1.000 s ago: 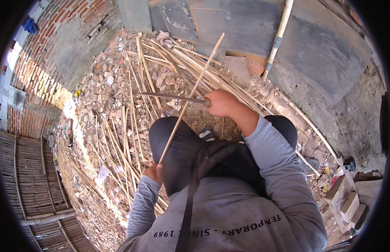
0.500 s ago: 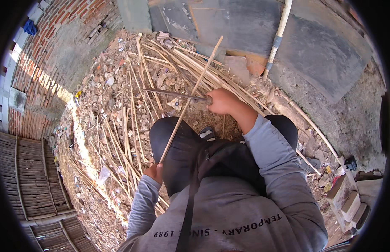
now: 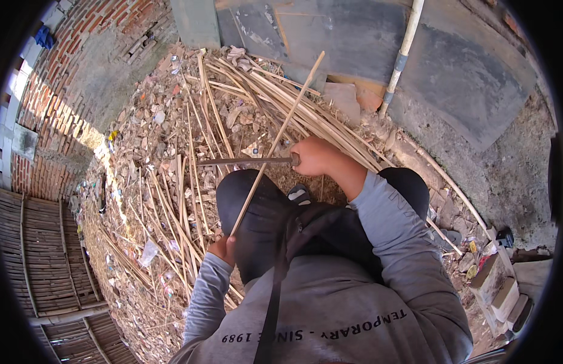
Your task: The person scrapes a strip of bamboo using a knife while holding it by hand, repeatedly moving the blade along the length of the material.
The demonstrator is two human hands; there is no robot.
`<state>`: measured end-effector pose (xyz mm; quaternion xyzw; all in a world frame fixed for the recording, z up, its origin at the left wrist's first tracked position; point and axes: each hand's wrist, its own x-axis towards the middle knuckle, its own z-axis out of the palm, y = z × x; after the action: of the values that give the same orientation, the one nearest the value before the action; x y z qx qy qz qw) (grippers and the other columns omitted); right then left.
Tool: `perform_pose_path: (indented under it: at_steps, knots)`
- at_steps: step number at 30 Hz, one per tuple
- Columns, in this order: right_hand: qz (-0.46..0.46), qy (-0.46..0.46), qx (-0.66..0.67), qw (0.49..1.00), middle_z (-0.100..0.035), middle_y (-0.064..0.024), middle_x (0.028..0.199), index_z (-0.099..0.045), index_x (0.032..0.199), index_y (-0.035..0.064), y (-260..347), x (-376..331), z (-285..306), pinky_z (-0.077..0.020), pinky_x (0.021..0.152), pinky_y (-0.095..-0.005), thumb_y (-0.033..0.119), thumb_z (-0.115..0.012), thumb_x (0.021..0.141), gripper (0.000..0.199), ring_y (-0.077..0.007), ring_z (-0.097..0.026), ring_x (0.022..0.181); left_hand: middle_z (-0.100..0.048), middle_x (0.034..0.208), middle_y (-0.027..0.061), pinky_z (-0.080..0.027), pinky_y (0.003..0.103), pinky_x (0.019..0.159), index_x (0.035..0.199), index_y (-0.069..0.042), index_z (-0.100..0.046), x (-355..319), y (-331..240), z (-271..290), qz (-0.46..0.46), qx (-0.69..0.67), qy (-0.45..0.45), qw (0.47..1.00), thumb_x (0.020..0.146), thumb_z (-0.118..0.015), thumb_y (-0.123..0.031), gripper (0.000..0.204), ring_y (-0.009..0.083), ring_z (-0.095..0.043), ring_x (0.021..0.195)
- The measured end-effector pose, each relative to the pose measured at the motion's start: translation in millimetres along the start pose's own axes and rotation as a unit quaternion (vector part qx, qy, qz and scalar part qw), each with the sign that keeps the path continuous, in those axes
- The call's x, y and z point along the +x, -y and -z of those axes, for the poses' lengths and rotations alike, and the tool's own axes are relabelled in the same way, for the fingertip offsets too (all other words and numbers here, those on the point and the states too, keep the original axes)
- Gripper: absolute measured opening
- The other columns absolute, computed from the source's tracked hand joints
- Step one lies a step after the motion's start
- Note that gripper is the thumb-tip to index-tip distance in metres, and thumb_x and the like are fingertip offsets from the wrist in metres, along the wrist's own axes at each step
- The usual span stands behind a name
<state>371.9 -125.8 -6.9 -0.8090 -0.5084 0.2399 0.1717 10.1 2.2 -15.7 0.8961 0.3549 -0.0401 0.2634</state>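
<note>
My left hand (image 3: 222,249) is closed round the near end of a long, pale bamboo strip (image 3: 289,118), low beside my left knee. From there the strip slants up and away to the right, passing over my thigh. My right hand (image 3: 313,155) grips the handle of a long-bladed knife (image 3: 242,161). The dark blade points left and crosses the strip about midway along its length, seemingly against it. Beyond my right hand lies a bundle of similar bamboo strips (image 3: 330,123) on the ground.
More loose strips (image 3: 183,200) lie left of my knee on rubble-strewn ground. A brick wall (image 3: 69,103) rises at the far left, woven bamboo panels (image 3: 47,255) below it. Dark boards and a pale pole (image 3: 404,51) lean at the back. Wooden blocks (image 3: 506,297) sit at lower right.
My right hand and the knife have come nearer to me along the strip, and the blade now lies more level. My left hand stays in place, gripping the strip.
</note>
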Motion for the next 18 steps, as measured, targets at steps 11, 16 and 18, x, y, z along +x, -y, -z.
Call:
perform_pose_path:
  at_steps: [11,16,18]
  knots:
    - [0.022,-0.011,0.003,1.0,-0.067,-0.0132,0.086,-0.068,0.093,0.0134,2.6,-5.2,6.2,-0.0518,0.076,-0.0458,0.024,-0.068,0.07,0.026,-0.0333,-0.065,0.087,-0.062,0.075,0.027,-0.048,0.05,0.066,0.096,-0.003,-0.064,0.3,2.7,-4.1,-0.008,-0.011,-0.019,1.0,0.097,-0.037,-0.044,0.049,0.0466,-0.062,0.076]
    - [0.025,-0.029,0.0,0.999,-0.067,-0.0139,0.085,-0.068,0.09,0.0134,6.5,-8.8,11.3,-0.0515,0.074,-0.0458,0.024,-0.068,0.069,0.023,-0.0335,-0.065,0.086,-0.062,0.075,0.0274,-0.048,0.05,0.066,0.096,-0.002,-0.064,-3.0,-0.9,-2.7,-0.005,-0.003,-0.02,1.0,0.097,-0.038,-0.041,0.047,0.0466,-0.061,0.075]
    - [0.02,-0.026,0.013,0.999,-0.067,-0.0143,0.085,-0.068,0.089,0.013,-4.7,-6.6,12.4,-0.0512,0.074,-0.0461,0.023,-0.069,0.069,0.023,-0.0339,-0.064,0.086,-0.062,0.075,0.0277,-0.048,0.05,0.066,0.095,-0.002,-0.064,-2.0,1.2,-3.6,-0.004,-0.005,-0.016,1.0,0.097,-0.038,-0.041,0.047,0.0467,-0.061,0.075]
